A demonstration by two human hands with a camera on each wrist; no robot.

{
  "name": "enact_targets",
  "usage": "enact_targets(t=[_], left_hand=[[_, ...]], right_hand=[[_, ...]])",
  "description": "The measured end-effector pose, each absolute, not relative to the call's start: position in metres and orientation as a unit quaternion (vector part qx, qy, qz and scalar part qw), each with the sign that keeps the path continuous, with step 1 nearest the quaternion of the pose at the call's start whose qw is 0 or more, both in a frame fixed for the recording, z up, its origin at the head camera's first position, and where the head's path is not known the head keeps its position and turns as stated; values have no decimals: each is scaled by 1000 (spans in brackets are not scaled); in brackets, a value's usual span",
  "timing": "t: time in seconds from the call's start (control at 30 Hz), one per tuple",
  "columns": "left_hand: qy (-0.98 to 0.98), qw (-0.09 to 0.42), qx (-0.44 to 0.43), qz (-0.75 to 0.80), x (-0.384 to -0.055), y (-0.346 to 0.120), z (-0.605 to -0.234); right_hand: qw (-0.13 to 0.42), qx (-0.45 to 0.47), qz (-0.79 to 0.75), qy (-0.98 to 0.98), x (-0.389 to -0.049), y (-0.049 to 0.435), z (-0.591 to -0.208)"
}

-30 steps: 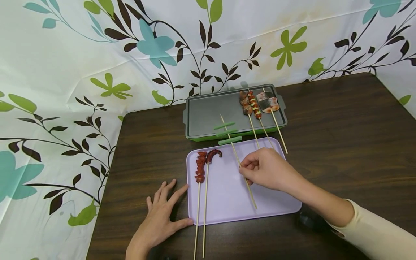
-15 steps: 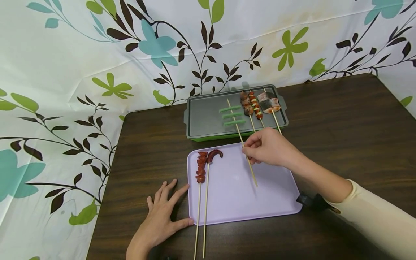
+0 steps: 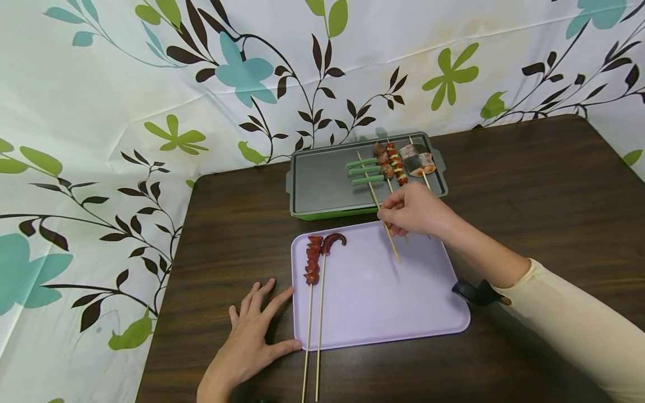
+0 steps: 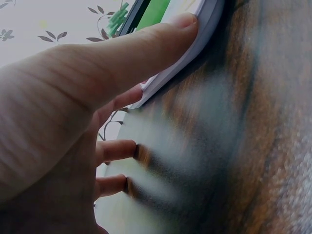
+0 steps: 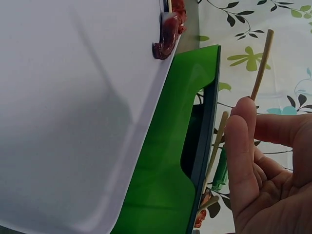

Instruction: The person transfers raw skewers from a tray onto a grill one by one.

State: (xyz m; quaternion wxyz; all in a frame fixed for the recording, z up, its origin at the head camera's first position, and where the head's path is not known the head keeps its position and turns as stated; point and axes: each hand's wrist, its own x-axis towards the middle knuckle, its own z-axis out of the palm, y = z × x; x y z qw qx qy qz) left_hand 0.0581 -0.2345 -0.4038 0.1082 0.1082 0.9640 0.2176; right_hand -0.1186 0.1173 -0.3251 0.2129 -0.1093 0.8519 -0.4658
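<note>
Between its thumb and fingers my right hand point(image 3: 415, 210) pinches the bamboo stick of a green vegetable skewer point(image 3: 365, 170), which carries three long green pieces. Those pieces overlap the grey grill plate point(image 3: 322, 179) and the brown meat skewer point(image 3: 381, 154) in the head view. Seen from the right wrist, the end of the stick point(image 5: 263, 63) sticks out past the fingertips. My left hand point(image 3: 247, 333) lies with spread fingers on the table, its thumb and index finger at the left edge of the lilac tray point(image 3: 373, 302). A red-piece skewer point(image 3: 312, 260) and an octopus tentacle skewer point(image 3: 333, 242) lie on that tray.
On the right part of the grill plate lie a skewer of small red and pale pieces point(image 3: 396, 163) and a fish skewer point(image 3: 417, 160). The plate has a green base point(image 5: 161, 161). Behind the dark wooden table point(image 3: 529, 196) hangs a leaf-patterned cloth point(image 3: 201, 84).
My right hand has moved away from me with the green vegetable skewer, carrying its green pieces from the plate's front edge farther over the plate and rightward. My left hand stays put.
</note>
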Motion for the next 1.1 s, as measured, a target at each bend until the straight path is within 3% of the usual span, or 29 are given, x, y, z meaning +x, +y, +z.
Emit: enact_targets(t=[0.8, 1.1], left_hand=[[963, 100, 112, 222, 59, -235, -406], [962, 99, 114, 226, 58, -234, -406]], right_hand=[[218, -96, -423, 874, -137, 108, -327], [177, -112, -400, 892, -138, 108, -329]])
